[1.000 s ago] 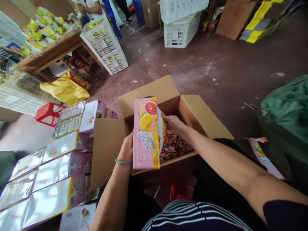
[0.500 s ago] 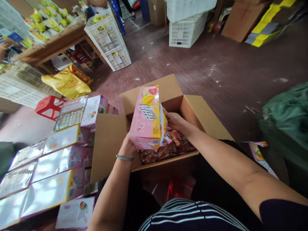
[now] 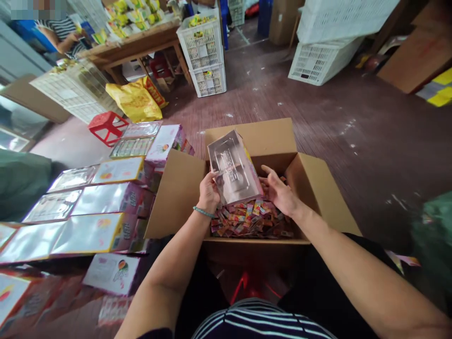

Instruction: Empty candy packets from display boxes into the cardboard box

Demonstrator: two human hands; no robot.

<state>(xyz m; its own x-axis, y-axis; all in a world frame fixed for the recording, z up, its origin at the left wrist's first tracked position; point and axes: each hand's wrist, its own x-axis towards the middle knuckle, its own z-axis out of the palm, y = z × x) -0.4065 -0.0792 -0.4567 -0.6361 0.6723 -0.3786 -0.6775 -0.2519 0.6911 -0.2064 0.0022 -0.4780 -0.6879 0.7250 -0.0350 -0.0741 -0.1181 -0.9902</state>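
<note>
A display box (image 3: 235, 165) with a clear moulded plastic face turned up is tilted above an open carton (image 3: 178, 197). My left hand (image 3: 209, 192) grips the display box by its left edge, thumb on the plastic face. Beside the right edge, my right hand (image 3: 280, 190) has its fingers apart; whether its fingertips touch the box I cannot tell. Many small printed sachets (image 3: 247, 216) lie loose in the carton below both hands. The inside of the display box is blurred by reflections.
Rows of packed display boxes (image 3: 97, 200) stand at the left. Behind them are a red stool (image 3: 108, 127) and a yellow sack (image 3: 136, 101). White crates (image 3: 208, 56) stand by a wooden table (image 3: 141, 40), where another person (image 3: 65, 35) handles yellow packets. A green bag (image 3: 436, 235) sits at the right.
The display box has been turned from its pink printed side to its clear plastic face. My right hand has come off its side and opened. The view has swung left.
</note>
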